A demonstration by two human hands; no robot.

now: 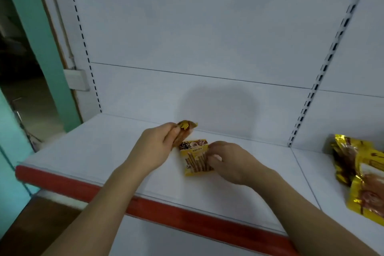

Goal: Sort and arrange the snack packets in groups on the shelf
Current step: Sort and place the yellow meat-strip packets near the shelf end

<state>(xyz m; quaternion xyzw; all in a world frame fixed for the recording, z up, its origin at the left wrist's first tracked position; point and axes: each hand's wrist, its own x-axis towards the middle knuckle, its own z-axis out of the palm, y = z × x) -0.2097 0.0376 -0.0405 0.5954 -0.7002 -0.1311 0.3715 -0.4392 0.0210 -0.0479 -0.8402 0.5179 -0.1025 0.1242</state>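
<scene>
A yellow and brown snack packet lies flat on the white shelf, near its middle. My right hand pinches that packet's right edge with curled fingers. My left hand holds a second, brown and yellow packet just above and behind the first, its thumb on the wrapper. Several larger yellow and gold packets lie in a loose pile on the adjoining shelf section at the far right.
The shelf has a red front strip and a white back panel with slotted uprights. A seam divides the shelf sections. A teal wall and dark doorway lie to the left.
</scene>
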